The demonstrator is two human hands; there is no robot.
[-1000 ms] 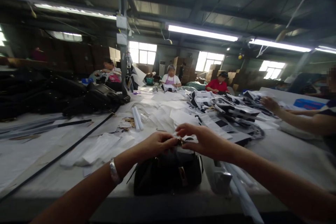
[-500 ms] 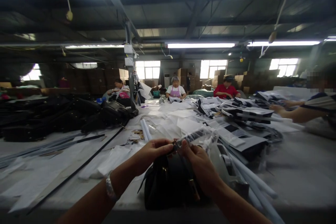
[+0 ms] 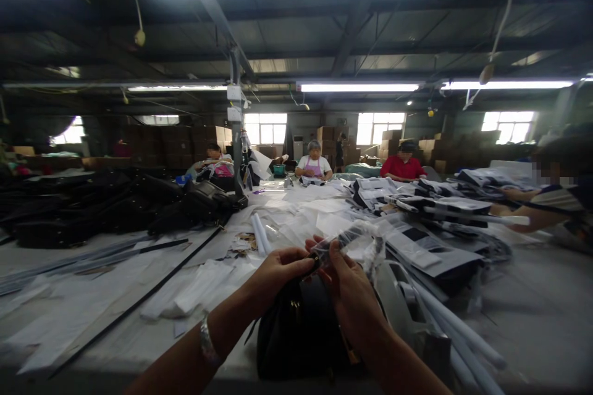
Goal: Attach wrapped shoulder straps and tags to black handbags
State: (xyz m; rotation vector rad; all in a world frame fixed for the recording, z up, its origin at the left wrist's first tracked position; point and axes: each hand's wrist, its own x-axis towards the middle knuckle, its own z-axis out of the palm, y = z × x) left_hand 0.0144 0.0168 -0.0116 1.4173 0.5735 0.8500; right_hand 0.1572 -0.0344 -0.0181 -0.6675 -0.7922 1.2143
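A black handbag with gold-coloured fittings stands at the table's near edge, right under my hands. Over its top, my left hand pinches a small dark end piece between thumb and fingers; its details are too small to make out. My right hand is closed on a dark strap in clear plastic wrap, which runs away from the bag to the upper right. Both hands meet close together at this strap. My right hand and forearm hide part of the bag's right side.
A grey tape-dispenser-like object and pale tubes lie to the right. Black bags are heaped at left. Paper-wrapped pieces pile up at right, near a co-worker's arm. Other people sit across the table.
The view has shifted slightly, so the scene sits a little lower and further right. My hands still work at the wrapped strap, with the right fingers moved a little around it.
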